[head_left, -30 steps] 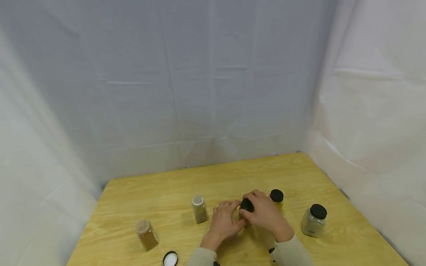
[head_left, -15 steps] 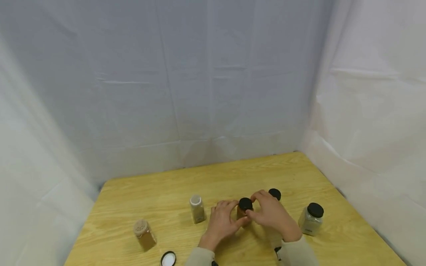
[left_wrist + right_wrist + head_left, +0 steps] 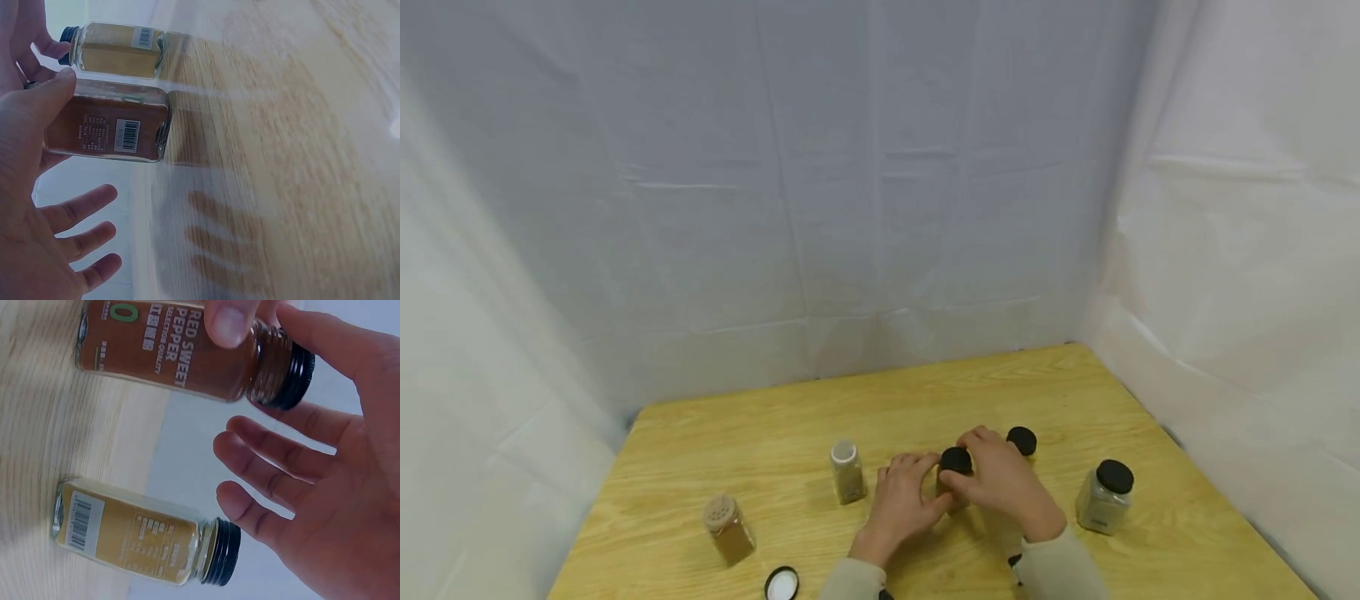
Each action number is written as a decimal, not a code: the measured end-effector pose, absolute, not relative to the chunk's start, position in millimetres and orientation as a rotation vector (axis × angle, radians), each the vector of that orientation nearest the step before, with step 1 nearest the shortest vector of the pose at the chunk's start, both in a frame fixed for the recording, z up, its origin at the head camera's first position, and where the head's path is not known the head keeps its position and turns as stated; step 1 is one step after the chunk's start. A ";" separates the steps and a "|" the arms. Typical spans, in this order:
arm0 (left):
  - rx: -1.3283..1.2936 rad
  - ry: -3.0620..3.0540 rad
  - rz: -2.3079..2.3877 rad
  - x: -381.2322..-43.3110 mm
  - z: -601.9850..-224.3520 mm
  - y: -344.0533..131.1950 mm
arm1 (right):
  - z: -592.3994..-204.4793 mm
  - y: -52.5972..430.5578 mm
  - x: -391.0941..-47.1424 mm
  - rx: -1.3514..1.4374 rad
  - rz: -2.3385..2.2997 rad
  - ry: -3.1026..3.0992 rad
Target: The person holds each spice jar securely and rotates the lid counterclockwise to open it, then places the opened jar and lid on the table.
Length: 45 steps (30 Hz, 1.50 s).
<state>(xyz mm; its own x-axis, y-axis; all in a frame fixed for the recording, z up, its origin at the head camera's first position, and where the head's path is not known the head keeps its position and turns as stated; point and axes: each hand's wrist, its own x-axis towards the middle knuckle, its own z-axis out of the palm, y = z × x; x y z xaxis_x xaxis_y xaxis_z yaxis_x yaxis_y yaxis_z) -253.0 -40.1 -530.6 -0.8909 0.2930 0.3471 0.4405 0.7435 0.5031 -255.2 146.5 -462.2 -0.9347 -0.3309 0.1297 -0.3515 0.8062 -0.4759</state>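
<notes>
A glass spice jar (image 3: 94, 128) of red-brown powder, labelled RED SWEET PEPPER in the right wrist view, stands upright on the table between both hands. My left hand (image 3: 901, 507) pinches its body between thumb and index finger, the other fingers spread apart. Around its black lid (image 3: 299, 378) my right hand (image 3: 1007, 485) has thumb and index finger, the remaining fingers loose below. Close to the right hand stands a second jar (image 3: 134, 534), of yellow powder, with a black lid. Left of the left hand is a jar (image 3: 848, 477) with a pale top.
Further left stands a brown-powder shaker jar (image 3: 728, 533) with a perforated top. A loose black lid (image 3: 782, 583) lies with its white inside up at the front. A wider jar (image 3: 1103, 502) with a black lid stands at the right. White sheeting (image 3: 820, 250) hangs behind the table.
Half a second ago my right fingers were drawn back to the lid's right side; now they are around the lid again, as a second ago. The left hand and jar have stayed put.
</notes>
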 end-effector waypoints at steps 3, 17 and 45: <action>-0.580 -2.715 -0.886 -252.6 -530.6 -39.7 | -460.6 150.3 -253.8 0.556 0.818 -2.941; -0.587 -2.729 -0.872 -252.6 -528.7 -40.7 | -461.9 149.0 -252.1 0.515 0.805 -2.927; -0.564 -2.747 -0.863 -252.6 -526.9 -43.4 | -464.0 161.3 -256.7 0.603 1.045 -2.988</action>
